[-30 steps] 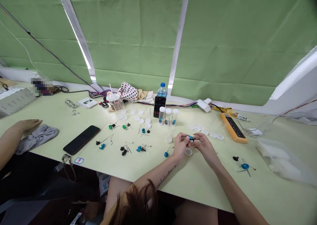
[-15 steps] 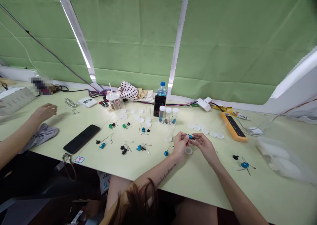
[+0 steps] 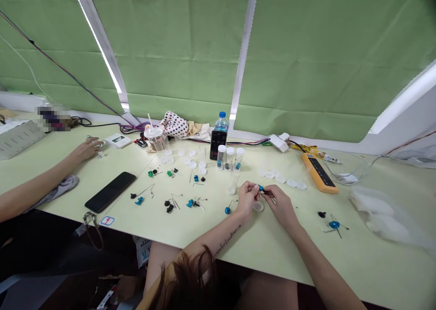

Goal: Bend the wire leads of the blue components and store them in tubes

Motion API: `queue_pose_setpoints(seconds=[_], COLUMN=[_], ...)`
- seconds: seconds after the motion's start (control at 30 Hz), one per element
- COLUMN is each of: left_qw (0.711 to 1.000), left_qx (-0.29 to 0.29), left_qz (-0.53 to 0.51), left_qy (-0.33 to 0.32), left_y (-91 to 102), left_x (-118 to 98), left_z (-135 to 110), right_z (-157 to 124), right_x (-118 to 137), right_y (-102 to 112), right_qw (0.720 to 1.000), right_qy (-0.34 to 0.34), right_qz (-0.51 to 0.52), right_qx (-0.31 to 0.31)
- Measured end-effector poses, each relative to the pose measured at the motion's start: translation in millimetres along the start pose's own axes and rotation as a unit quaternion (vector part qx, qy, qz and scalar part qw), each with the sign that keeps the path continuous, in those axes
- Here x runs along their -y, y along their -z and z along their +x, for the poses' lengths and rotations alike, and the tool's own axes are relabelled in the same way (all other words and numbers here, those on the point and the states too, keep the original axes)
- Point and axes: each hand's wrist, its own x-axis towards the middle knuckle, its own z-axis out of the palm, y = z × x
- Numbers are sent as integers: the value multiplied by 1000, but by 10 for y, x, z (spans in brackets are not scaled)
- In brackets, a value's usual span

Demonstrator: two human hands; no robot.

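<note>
Pinched between the fingertips of my left hand (image 3: 247, 198) is a small blue part (image 3: 261, 188) with something dark at its end. My right hand (image 3: 280, 204) grips the same piece from the other side, thumb and fingers closed. Below the hands a white cap (image 3: 258, 206) lies on the table. Left of my left hand stands an uncapped clear tube (image 3: 232, 185). Near my left wrist rests another blue piece (image 3: 227, 210) with thin bent metal rods. The exact kind of the held part is too small to make out.
Capped tubes (image 3: 230, 159) stand before an upright phone timer (image 3: 218, 144) and a bottle (image 3: 222, 121). Small piles of blue, green and black parts (image 3: 169, 206) dot the table. An orange power strip (image 3: 319, 173) lies right. At left, a co-worker's hand (image 3: 85, 150) reaches across beyond a phone (image 3: 111, 192).
The co-worker's hand has reached right and forward to the small metal items. My hands stay in nearly the same place, with the blue part turned slightly between my fingers.
</note>
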Motion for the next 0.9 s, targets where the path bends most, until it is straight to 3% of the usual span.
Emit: queue_pose_setpoints(seconds=[0.17,0.27,0.33,0.43,0.53,0.6,0.73,0.83,0.9], left_qw=[1000,1000,1000,999,1000,1000,1000,999,997], left_qx=[10,19,6,-16,-10,0,4,9,16], left_qz=[6,18,30,35,22,16,17,34,67], left_qy=[2,1,-1,4,14,12,-7,-22,-35], left_y=[-6,-10,-9,-8,-14,-21,-24,-24,-29], left_x=[-28,-12,7,31,30,10,-52,-83,-90], left_z=[-11,-10,-5,0,-8,-16,-15,-17,-30], right_z=[22,27,19,-14,-54,-63,-25,6,8], right_x=[-16,-4,11,40,79,98,89,67,64], right_y=[33,38,24,-9,-29,-22,23,38,30], right_qw=[973,962,977,1000,988,986,999,980,963], right_qy=[-125,-148,-116,-6,83,89,10,-98,-148], right_qz=[187,214,166,11,-129,-138,31,161,196], right_qx=[43,85,63,0,-19,-14,3,62,114])
